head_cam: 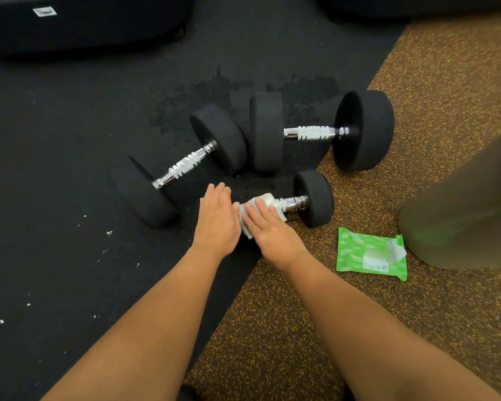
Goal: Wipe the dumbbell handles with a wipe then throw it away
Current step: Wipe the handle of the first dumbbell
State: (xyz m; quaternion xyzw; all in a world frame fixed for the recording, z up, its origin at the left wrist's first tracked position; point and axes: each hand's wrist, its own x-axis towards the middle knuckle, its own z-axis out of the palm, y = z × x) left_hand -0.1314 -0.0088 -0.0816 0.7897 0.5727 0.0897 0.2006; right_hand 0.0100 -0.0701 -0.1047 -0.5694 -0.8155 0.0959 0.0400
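Note:
Three black dumbbells with chrome handles lie on the floor. The small near dumbbell has a white wipe wrapped over its handle. My right hand presses on the wipe and handle, fingers extended over it. My left hand lies flat on that dumbbell's left weight, covering it, fingers straight. A larger dumbbell lies diagonally to the left, its handle bare. Another large dumbbell lies behind, at the right.
A green pack of wipes lies on the brown speckled mat to the right. A blurred olive-clad leg fills the right edge. Black rubber flooring covers the left, with dark equipment at the back.

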